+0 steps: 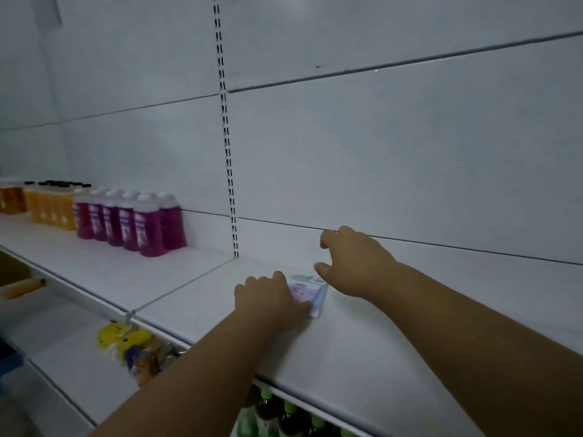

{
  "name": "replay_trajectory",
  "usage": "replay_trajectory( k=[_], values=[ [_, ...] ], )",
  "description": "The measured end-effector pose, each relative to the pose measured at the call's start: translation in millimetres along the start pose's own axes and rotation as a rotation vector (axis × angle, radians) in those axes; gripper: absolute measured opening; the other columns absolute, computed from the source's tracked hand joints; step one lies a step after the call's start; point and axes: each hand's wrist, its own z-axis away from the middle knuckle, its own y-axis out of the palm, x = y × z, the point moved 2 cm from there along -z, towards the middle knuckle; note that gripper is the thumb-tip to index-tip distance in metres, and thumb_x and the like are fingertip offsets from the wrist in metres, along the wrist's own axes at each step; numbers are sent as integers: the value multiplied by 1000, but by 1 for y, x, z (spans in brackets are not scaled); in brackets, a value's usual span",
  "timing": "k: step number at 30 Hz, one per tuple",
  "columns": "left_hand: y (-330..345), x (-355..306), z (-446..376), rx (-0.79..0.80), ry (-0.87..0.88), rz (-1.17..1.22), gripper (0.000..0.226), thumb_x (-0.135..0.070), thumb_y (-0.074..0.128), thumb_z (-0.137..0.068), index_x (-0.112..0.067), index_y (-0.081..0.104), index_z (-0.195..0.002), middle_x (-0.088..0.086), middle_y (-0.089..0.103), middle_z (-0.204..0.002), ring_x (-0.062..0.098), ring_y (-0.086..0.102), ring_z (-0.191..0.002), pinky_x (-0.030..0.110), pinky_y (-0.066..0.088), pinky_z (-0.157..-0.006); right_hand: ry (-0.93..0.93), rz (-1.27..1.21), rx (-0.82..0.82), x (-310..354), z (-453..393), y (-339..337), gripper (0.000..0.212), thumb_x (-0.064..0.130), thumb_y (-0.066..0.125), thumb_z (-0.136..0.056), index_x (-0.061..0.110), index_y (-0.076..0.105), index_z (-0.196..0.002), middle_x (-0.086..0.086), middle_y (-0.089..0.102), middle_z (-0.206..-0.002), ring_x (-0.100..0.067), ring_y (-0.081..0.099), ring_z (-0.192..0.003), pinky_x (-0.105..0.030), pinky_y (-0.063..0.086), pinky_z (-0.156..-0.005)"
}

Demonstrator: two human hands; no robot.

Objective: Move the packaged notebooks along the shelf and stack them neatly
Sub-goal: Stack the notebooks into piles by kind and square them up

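A small pile of packaged notebooks (307, 290), pink and pale green under clear plastic, lies flat on the white shelf (362, 342) near its middle. My left hand (271, 298) rests on the pile's left side, fingers curled over it and hiding most of it. My right hand (353, 260) hovers just right of and behind the pile, fingers spread, with the thumb near the top right corner of the package. Whether the thumb touches the plastic I cannot tell.
Purple bottles (138, 225) and orange bottles (50, 206) stand in rows at the shelf's far left. A slotted upright (228, 152) runs down the back wall. Below the shelf hang yellow packaged goods (123, 339), and green-capped bottles (284, 414) stand underneath.
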Motion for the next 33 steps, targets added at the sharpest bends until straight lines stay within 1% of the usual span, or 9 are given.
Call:
replay_trajectory(
  k=[4,7,11,13,17,20,23,28,33],
  values=[
    [1,6,-23,20,105,96,70,-72,57,-58,-22,42,-105,4,59,-112,27,55,-106,38,37,-80,126,41,19,5,-2,16,39,43,54,-85,20,51,-116,-7,54,-115,-29,55,-100,-38,47,-82],
    [-4,15,-31,30,161,297,74,-50,75,-60,-15,40,-114,8,50,-114,29,56,-106,38,46,-86,230,61,28,14,-4,29,37,41,54,-87,19,52,-116,-7,54,-115,-29,56,-98,-39,48,-82],
    [-21,43,-46,-37,226,600,26,-16,66,-77,-7,53,-97,12,62,-100,28,63,-90,29,45,-66,370,75,39,29,-6,51,31,36,55,-89,14,55,-110,-11,60,-110,-29,58,-95,-36,49,-80],
    [-30,59,-51,-89,252,715,10,-13,61,-78,-10,56,-87,5,62,-84,22,62,-77,26,38,-53,432,80,88,39,-6,66,34,41,56,-87,11,58,-105,-12,62,-109,-30,58,-98,-33,46,-79],
    [-49,76,-47,-188,306,1079,3,-21,57,-86,-20,55,-89,-5,62,-81,8,59,-71,27,41,-55,532,148,201,58,-9,91,49,57,48,-80,16,61,-102,-10,64,-110,-31,57,-101,-35,45,-83],
    [-57,84,-42,-200,353,1221,7,-21,56,-88,-26,53,-86,-10,63,-78,-6,58,-64,12,36,-46,614,153,210,65,-15,98,46,56,49,-76,19,61,-100,-8,64,-110,-31,55,-103,-35,45,-86],
    [-61,90,-35,-219,413,1302,8,-19,56,-90,-27,53,-88,-12,65,-79,-6,59,-68,8,41,-47,704,81,223,68,-25,98,42,49,59,-67,18,57,-96,-10,63,-108,-31,58,-102,-33,47,-84],
    [-55,90,-23,-215,445,1430,11,-17,55,-94,-29,54,-94,-13,66,-89,-6,63,-76,6,46,-55,668,-77,91,71,-27,91,27,25,65,-77,14,51,-97,-15,54,-110,-26,51,-107,-27,42,-78],
    [-43,67,-13,-180,392,1423,18,-16,51,-95,-32,51,-87,-16,64,-84,-9,61,-72,5,43,-51,655,-283,-333,47,11,35,13,3,57,-77,-1,63,-88,-18,68,-93,-35,61,-89,-32,42,-67]
  ],
)
